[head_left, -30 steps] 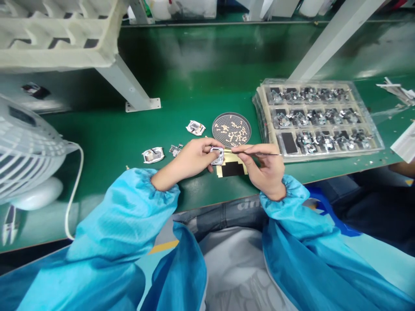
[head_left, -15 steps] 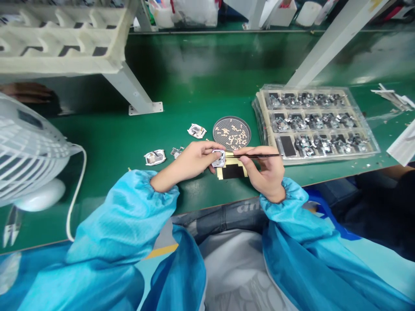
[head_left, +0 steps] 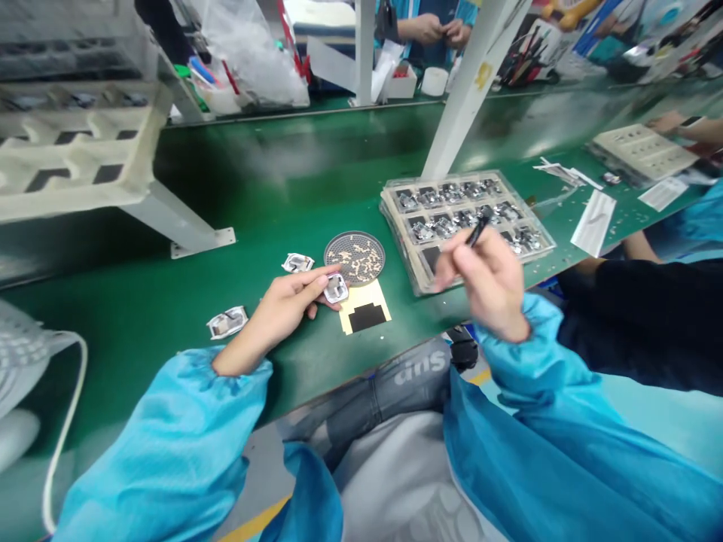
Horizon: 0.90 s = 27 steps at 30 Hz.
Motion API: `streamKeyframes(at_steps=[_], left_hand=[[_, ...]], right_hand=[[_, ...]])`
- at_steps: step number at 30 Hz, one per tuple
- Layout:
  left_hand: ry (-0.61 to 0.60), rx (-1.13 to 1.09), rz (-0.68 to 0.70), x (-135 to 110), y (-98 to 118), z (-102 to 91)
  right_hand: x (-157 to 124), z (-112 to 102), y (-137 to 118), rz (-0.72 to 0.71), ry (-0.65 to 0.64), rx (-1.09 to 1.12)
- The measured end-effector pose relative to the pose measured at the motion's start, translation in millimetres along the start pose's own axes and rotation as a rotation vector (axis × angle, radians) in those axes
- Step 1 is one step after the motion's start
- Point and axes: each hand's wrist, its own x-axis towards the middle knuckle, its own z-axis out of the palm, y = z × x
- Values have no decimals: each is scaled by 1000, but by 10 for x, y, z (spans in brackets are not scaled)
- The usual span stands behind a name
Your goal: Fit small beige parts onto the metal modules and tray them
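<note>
My left hand (head_left: 291,305) is closed on a small silver watch case (head_left: 336,288), its open side facing up. In my right hand (head_left: 490,275) are slim black tweezers (head_left: 479,228), raised in front of the tray of parts; the fingertips are blurred. Under the watch case lies a yellow sheet with a black patch (head_left: 367,318). Just beyond it sits a round grey dish (head_left: 355,258) of small beige pieces. Two similar cases lie on the bench, one case (head_left: 297,263) beyond my left hand and another case (head_left: 227,323) by my left wrist.
A plastic-covered tray (head_left: 404,252) of metal parts is at right. A white fan (head_left: 22,361) with its cable (head_left: 71,414) stands at left, below a raised tray (head_left: 73,181). White posts (head_left: 463,98) rise from the green bench. Co-workers' hands (head_left: 432,30) show at the back.
My right hand has moved right and up with the tweezers, away from the watch case. My left hand still holds the case. The camera view has turned to the right.
</note>
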Motion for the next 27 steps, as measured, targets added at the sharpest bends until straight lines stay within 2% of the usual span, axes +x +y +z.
streamKeyframes(at_steps=[3,4,6,8,10,12,15,17,20,22,24,27], left_hand=[[-3,-193,-14,-13,13,47],[-4,-266,-25,-18,21,63],[-5,-383,-57,-27,41,88],[-2,-433,-83,-34,59,103],[1,-440,-79,-35,66,112],[8,-440,-63,-31,60,121],[33,-447,-31,-24,39,132],[54,-444,-7,-20,29,134],[93,-422,23,-17,26,122],[129,-413,40,-15,26,105],[163,-399,54,-14,22,85],[199,-326,64,-13,7,57]], right_hand=[[462,-467,112,18,50,-595],[599,-579,186,70,-14,-752],[795,-715,332,214,-147,-932],[883,-759,428,309,-228,-982],[900,-767,458,322,-250,-978],[893,-776,444,299,-237,-976],[874,-742,384,231,-152,-979],[838,-604,325,125,-65,-905],[724,-152,214,1,-24,-580],[626,247,149,17,-149,-338],[537,618,121,14,-261,-190],[446,965,172,6,-361,-83]])
